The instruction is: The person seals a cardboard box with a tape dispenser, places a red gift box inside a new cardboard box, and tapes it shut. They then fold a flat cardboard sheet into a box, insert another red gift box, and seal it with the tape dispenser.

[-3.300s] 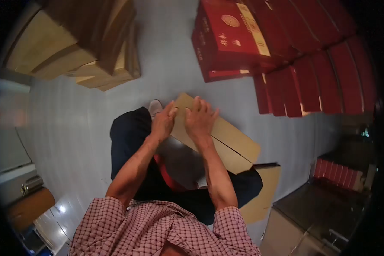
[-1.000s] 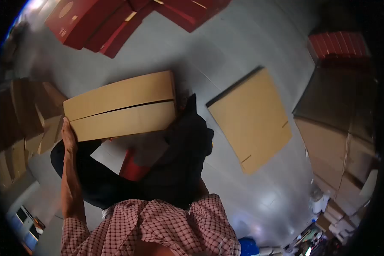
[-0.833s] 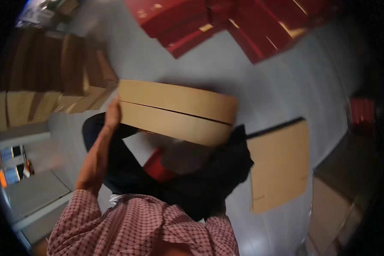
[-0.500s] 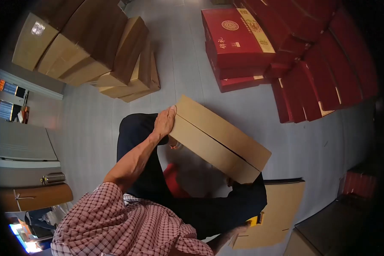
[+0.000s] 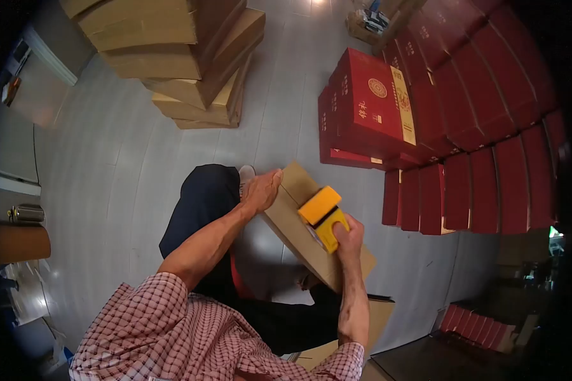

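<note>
A brown cardboard box [image 5: 300, 244] lies slanted across my lap area, its long closed flap side facing up. My left hand [image 5: 262, 192] grips the box at its far left end, fingers over the edge. In my right hand [image 5: 349, 236] is a yellow tape dispenser [image 5: 327, 223], with fingers wrapped round its handle. The dispenser is over the upper side of the box and hides part of the seam there.
Brown cartons [image 5: 190, 70] stand stacked at the far left. Red gift boxes [image 5: 457, 120] form a large stack on the right. Flat cardboard [image 5: 378, 320] lies beside my right leg, and more red boxes [image 5: 476, 327] sit at lower right.
My right hand has come up from beside the flat cardboard with the tape dispenser and is now over the box. My left hand still holds the box, which is tilted more steeply.
</note>
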A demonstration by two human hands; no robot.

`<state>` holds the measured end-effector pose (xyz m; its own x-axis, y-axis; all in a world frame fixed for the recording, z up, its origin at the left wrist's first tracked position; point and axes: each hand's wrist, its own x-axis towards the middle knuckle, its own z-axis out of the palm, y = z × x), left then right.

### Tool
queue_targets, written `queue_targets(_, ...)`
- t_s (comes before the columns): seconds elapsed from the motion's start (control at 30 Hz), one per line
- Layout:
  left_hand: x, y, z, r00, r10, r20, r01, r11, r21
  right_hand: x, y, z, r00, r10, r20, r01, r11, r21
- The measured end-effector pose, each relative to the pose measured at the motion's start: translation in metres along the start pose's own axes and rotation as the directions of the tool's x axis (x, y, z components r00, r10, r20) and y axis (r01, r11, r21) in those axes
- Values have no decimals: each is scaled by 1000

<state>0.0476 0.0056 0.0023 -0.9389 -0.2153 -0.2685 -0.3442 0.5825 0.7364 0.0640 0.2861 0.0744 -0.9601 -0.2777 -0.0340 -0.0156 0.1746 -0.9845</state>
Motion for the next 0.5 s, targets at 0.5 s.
queue_targets(0.5,-3,-7,3,995,88,-37,-94,970,-222,73,41,61,988,-46,146,30,993,113)
